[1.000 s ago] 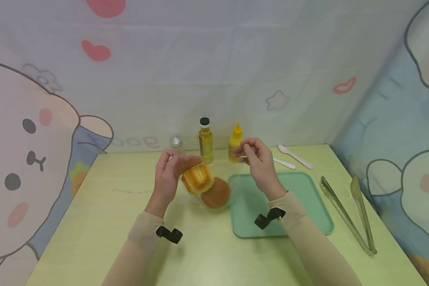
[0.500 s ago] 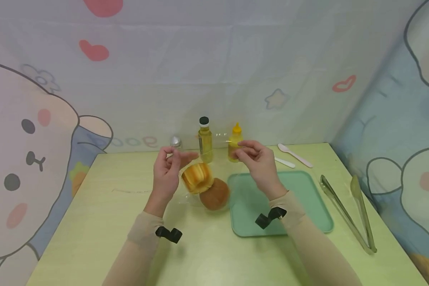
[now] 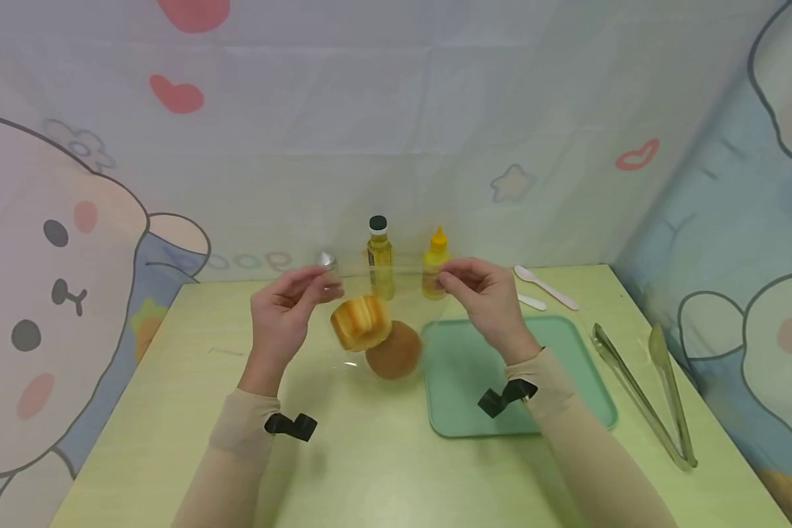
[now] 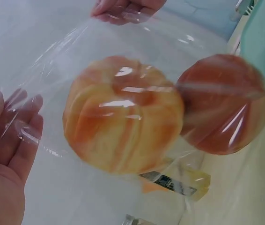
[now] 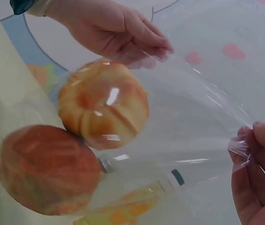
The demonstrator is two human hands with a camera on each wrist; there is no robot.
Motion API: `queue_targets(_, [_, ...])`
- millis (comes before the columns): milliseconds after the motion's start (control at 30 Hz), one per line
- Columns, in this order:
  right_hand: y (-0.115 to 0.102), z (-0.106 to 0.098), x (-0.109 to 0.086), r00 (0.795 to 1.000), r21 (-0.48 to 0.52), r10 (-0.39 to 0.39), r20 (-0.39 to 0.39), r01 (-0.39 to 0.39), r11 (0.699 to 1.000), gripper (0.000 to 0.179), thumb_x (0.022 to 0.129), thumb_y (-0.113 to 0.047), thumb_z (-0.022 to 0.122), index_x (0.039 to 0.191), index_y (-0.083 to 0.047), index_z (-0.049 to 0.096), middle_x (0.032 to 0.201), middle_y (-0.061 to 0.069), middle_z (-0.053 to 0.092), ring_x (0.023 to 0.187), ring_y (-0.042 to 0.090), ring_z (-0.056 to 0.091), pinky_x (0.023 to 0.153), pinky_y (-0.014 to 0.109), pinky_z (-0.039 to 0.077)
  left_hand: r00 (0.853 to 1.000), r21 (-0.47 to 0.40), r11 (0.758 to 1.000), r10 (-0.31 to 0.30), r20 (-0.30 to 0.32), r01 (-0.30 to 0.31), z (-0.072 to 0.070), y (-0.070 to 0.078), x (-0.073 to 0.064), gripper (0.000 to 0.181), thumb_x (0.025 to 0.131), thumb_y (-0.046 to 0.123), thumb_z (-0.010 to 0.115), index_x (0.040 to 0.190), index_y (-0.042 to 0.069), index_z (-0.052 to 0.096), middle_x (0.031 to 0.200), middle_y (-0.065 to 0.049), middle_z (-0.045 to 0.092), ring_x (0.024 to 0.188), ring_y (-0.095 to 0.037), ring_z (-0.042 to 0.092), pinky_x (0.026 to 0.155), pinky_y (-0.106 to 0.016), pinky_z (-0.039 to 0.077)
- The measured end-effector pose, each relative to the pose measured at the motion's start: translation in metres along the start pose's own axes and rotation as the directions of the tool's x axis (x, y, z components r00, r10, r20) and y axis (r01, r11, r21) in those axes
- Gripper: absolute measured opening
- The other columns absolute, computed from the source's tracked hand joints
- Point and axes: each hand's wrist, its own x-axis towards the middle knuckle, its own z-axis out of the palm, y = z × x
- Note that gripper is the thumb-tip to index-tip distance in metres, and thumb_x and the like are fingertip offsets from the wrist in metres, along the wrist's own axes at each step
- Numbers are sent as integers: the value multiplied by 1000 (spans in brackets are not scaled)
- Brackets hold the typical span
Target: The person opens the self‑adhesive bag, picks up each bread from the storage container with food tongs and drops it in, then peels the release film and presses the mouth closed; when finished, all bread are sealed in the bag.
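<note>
A clear plastic bag (image 5: 184, 117) hangs between my two hands with two breads inside it. One is a golden, ridged bread roll (image 3: 361, 324); the other is a round brown bun (image 3: 394, 352), lower and touching it. My left hand (image 3: 282, 312) pinches the bag's upper left edge between thumb and fingers. Opposite it, my right hand (image 3: 485, 302) pinches the upper right edge, and the film gathers at those fingertips in the right wrist view. Glare on the film shows across both breads in the left wrist view.
Behind the bag stand a shaker (image 3: 326, 262), an oil bottle (image 3: 380, 264) and a yellow squeeze bottle (image 3: 436, 257). A green tray (image 3: 515, 411) lies to the right, with two spoons (image 3: 546, 288) behind it and metal tongs (image 3: 640, 403) beside it.
My left hand has moved left, away from the bread roll, and the bag's top is spread wider. My right hand has closed its thumb and fingers together on the bag's edge.
</note>
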Motion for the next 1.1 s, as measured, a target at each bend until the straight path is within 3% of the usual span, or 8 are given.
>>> queue_targets(100, [-5, -3, 0, 999, 32, -14, 36, 12, 999, 14, 97, 2, 73, 110, 7, 76, 100, 25, 76, 88, 28, 76, 85, 32, 63, 999, -17, 1000, -24, 21, 24, -5, 5, 1, 20, 99, -7, 67, 118, -10, 73, 102, -10, 81, 84, -20, 80, 85, -39, 64])
queue_targets(267, [-11, -10, -3, 996, 149, -28, 84, 15, 989, 15, 96, 8, 70, 110, 7, 76, 98, 12, 79, 88, 23, 77, 86, 34, 63, 996, -122, 991, -42, 73, 51, -9, 10, 2, 19, 99, -9, 66, 116, -12, 73, 99, -9, 81, 84, -25, 81, 85, -44, 63])
queue_targets(467, [-14, -16, -4, 987, 279, -108, 117, 72, 957, 22, 96, 15, 65, 110, 4, 78, 99, 4, 80, 85, 18, 77, 84, 34, 63, 989, -218, 976, 24, 147, 9, -11, 17, 3, 21, 97, -16, 62, 116, -26, 64, 101, -12, 81, 86, -27, 81, 83, -44, 64])
queue_targets(600, [-13, -19, -5, 980, 320, -155, 128, 107, 941, 34, 95, 20, 60, 105, -4, 82, 99, 4, 80, 85, 17, 77, 84, 32, 63, 986, -230, 973, 36, 161, 2, -11, 20, 4, 17, 96, -21, 59, 110, -26, 66, 100, -13, 81, 85, -26, 81, 81, -42, 64])
queue_targets(833, [-11, -25, -8, 963, 324, -204, 178, 139, 936, 42, 94, 22, 56, 102, -8, 83, 100, 2, 79, 91, 15, 76, 86, 28, 62, 992, -137, 990, 1, 124, 16, -15, 21, 1, 43, 91, -26, 48, 91, -1, 82, 98, -5, 81, 92, -17, 79, 79, -30, 64])
queue_targets(967, [-11, -28, -9, 954, 260, -211, 211, 153, 953, 33, 96, 19, 56, 99, -2, 81, 100, 4, 79, 92, 17, 75, 88, 31, 62, 988, -138, 990, 28, 155, -7, -17, 21, 1, 39, 89, -26, 50, 89, -2, 81, 98, -1, 81, 93, -15, 79, 79, -28, 64])
queue_targets(1100, [-9, -30, -9, 952, 224, -212, 222, 162, 961, 31, 96, 18, 56, 100, 1, 81, 101, 5, 79, 94, 18, 76, 88, 32, 62, 981, -167, 986, 26, 194, 7, -16, 22, 3, 34, 92, -23, 51, 91, -5, 80, 97, -5, 81, 89, -18, 80, 81, -35, 64])
